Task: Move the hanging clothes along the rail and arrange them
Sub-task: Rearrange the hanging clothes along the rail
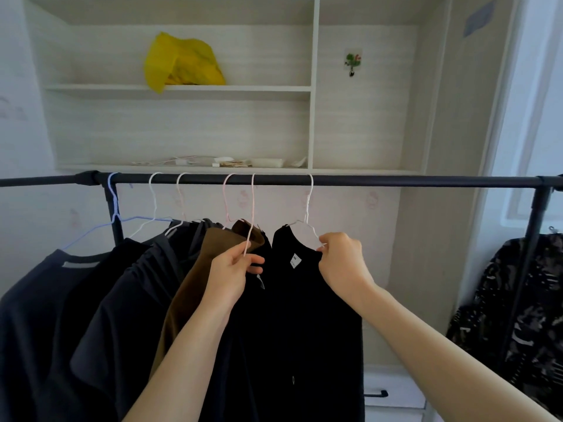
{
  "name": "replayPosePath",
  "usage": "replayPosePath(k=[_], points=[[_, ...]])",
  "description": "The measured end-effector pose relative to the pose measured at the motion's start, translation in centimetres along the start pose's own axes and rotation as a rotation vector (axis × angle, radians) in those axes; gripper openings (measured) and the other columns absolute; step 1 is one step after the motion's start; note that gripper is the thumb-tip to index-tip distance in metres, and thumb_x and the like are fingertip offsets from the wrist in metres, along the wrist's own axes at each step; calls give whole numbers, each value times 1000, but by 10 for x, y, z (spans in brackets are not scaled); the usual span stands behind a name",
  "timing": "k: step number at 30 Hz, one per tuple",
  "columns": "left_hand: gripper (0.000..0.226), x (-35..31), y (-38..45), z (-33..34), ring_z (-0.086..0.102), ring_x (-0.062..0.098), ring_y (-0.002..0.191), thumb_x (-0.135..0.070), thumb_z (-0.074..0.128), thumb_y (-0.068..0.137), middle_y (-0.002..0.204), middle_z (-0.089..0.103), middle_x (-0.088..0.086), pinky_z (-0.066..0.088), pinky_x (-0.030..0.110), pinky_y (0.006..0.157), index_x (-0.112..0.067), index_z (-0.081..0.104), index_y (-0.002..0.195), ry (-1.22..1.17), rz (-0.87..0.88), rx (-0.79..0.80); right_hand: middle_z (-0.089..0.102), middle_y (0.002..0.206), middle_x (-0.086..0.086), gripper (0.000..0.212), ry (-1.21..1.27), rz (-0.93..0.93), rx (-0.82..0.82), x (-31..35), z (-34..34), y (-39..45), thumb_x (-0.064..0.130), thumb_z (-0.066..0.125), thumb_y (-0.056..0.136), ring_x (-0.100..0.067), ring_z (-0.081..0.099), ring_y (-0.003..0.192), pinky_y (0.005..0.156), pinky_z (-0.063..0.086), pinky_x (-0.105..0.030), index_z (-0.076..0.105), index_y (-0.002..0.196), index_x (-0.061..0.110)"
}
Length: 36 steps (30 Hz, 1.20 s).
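A black rail (396, 181) runs across the view with several wire hangers on it. Dark garments (76, 300) hang bunched at the left, then a brown garment (189, 287). My left hand (234, 269) pinches the lower wire of a pink hanger (253, 208) beside the brown garment. My right hand (341, 257) grips the shoulder of a white hanger (309, 208) that carries a black buttoned garment (298, 330) with a white neck label.
A camouflage-patterned garment (518, 315) hangs past the rack's right post (536, 226). Behind the rail stands a shelf unit (313, 86) with a yellow bag (182, 62) and small items. A white drawer (393, 391) sits low at the right. The rail's right half is bare.
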<state>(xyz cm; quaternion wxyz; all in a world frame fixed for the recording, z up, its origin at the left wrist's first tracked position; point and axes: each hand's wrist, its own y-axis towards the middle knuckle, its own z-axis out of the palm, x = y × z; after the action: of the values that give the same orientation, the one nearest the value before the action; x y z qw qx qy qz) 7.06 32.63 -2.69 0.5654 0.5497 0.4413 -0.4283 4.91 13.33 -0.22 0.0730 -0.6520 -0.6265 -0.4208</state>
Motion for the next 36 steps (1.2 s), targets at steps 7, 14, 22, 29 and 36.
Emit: replayPosePath(k=[7,14,22,29,36], points=[[41,-1,-2,9,65,11,79,-7,44,98,91,71,-1,46,17,70,-9,45,140,-1,8,21,60,80,-17,22,-74,5,4,4,6,-1,-2,35,86,-27,45,58,55,42,-31,56,79,-2],[43,-2,-3,25,66,9,76,-6,43,98,88,70,-1,49,10,61,-9,45,140,48,28,65,49,67,-11,23,-92,-17,9,4,1,-2,-7,40,88,-22,35,51,50,34,-29,51,70,3],[41,-3,-6,26,66,12,81,-7,45,97,97,71,6,48,14,65,-9,47,138,10,8,24,55,71,-13,21,-42,5,26,-2,0,-3,-3,39,89,-24,40,55,51,37,-30,57,79,-3],[41,-4,-6,22,64,12,78,-5,46,96,91,70,5,47,17,68,-9,49,137,-12,-10,-11,26,54,-2,37,-54,-52,24,7,-2,-5,-12,40,84,-21,15,55,51,20,-30,28,56,10],[41,-7,-7,20,65,12,81,-7,47,97,97,71,4,51,16,70,-9,46,138,29,-17,14,59,77,-14,21,-48,-22,46,5,3,-1,-1,41,92,-29,53,60,60,49,-31,62,92,-6]])
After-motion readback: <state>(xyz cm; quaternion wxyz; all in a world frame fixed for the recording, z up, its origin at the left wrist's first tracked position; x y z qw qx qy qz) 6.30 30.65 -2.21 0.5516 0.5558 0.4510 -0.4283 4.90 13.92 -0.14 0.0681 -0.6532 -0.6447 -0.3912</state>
